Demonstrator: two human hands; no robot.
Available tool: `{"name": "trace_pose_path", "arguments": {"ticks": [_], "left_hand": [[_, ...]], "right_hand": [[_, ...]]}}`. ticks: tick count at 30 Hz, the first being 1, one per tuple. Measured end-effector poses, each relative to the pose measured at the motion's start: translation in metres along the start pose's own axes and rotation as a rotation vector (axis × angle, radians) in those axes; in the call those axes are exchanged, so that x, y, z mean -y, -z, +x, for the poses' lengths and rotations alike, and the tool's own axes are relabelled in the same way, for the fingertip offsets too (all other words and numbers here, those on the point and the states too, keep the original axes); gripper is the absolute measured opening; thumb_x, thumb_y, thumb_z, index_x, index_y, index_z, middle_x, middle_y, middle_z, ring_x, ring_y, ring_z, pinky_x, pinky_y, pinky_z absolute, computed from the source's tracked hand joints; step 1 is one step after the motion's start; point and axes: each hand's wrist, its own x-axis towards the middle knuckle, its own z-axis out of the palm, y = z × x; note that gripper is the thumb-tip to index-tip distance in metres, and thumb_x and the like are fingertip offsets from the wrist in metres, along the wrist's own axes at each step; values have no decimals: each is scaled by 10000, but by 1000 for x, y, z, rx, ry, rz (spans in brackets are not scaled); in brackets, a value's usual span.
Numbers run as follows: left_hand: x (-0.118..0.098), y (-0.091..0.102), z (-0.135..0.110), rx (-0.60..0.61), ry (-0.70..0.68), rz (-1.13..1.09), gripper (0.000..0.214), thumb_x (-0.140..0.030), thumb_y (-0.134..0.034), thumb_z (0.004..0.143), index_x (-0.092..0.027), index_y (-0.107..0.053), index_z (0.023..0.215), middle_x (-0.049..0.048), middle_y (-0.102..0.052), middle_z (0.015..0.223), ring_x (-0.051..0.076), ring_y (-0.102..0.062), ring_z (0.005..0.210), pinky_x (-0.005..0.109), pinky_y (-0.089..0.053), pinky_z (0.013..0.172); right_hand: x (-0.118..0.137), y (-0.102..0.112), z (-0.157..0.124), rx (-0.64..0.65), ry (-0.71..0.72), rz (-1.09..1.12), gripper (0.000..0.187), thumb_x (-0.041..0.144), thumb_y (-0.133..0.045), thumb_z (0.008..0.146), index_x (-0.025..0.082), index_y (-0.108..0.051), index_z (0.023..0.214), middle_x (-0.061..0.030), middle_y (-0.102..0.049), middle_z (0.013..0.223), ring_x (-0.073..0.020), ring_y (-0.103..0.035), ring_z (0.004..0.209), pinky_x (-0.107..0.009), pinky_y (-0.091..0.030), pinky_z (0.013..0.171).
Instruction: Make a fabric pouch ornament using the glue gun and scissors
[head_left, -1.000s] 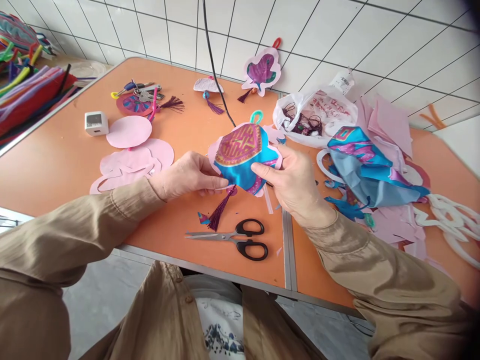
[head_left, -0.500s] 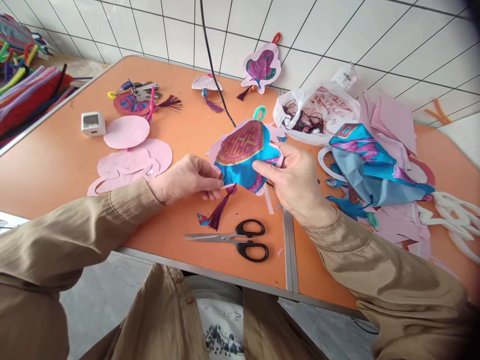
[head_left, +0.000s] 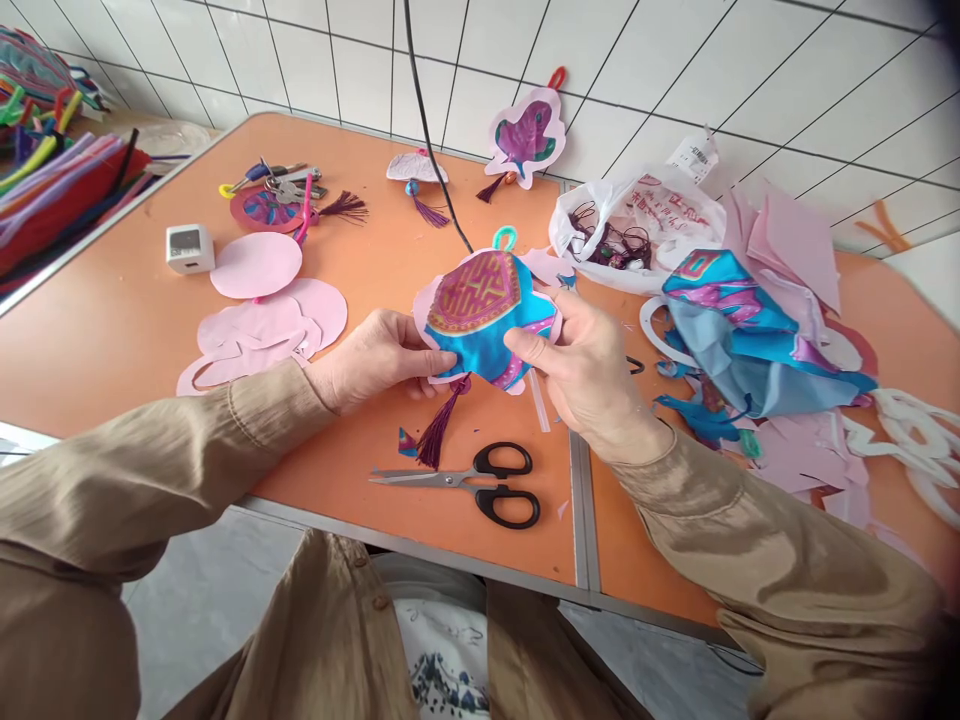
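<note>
Between both hands is a pink-edged pendant (head_left: 480, 310) faced with blue and purple patterned cloth, held above the orange table. A mint-green loop (head_left: 505, 238) sticks up from its top, and a dark purple tassel (head_left: 441, 425) hangs below. My left hand (head_left: 375, 362) pinches the lower left edge, its thumb lying on the cloth. On the right side, my right hand (head_left: 581, 365) grips the pendant with the thumb on the front and the fingers behind, partly hidden. Black-handled scissors (head_left: 465, 483) lie on the table just below, beside a small cloth scrap (head_left: 407, 441).
Pink cutouts (head_left: 256, 265) and a white cube-shaped plug (head_left: 190, 248) lie to the left, near keys (head_left: 285, 188). Finished-looking pendants (head_left: 529, 135) rest at the back. To the right are a plastic bag of tassels (head_left: 637, 225), blue cloth (head_left: 757, 340) and pink scraps (head_left: 810, 460).
My left thumb has moved onto the front of the cloth at the lower left. The pendant has tilted slightly leftward, its loop shifting left. The scissors remain in place.
</note>
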Motion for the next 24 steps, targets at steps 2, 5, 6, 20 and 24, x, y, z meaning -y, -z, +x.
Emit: {"name": "trace_pose_path", "arguments": {"ticks": [2, 5, 6, 20, 24], "left_hand": [[1, 0, 0, 5, -3, -19, 169, -212, -857, 743, -81, -762, 694, 53, -729, 619, 109, -658, 531, 179, -557, 519], [4, 2, 2, 31, -12, -58, 196, -232, -897, 707, -84, -769, 711, 53, -741, 630, 112, -662, 527, 189, -569, 524], [5, 3, 3, 40, -15, -68, 213, -242, -913, 690, -86, -769, 714, 50, -743, 636, 111, -663, 528, 190, -571, 525], [4, 5, 5, 105, -42, -47, 172, -197, -891, 687, -92, -755, 681, 25, -711, 608, 104, -662, 551, 169, -558, 525], [6, 6, 6, 126, -28, -72, 153, -178, -888, 686, -90, -766, 715, 29, -734, 639, 106, -673, 553, 189, -589, 567]], "right_hand": [[-1, -1, 0, -9, -45, 39, 415, 522, -813, 837, 331, -684, 1181, -36, -759, 1075, -282, -752, 949, -501, -666, 801], [0, -2, 1, -32, -90, 79, 472, 413, -876, 775, 317, -678, 1193, -46, -752, 1149, -294, -751, 1013, -515, -661, 866], [0, -1, 1, -33, -111, 105, 463, 377, -880, 768, 314, -682, 1181, -41, -757, 1138, -291, -753, 1009, -518, -660, 876], [19, -2, 3, -15, -277, 289, 356, 355, -884, 742, 309, -703, 1046, -12, -758, 1011, -268, -743, 971, -497, -646, 897], [13, 0, 2, 1, -211, 217, 390, 407, -842, 805, 327, -689, 1155, -28, -761, 1126, -286, -733, 1071, -520, -630, 955]]}}
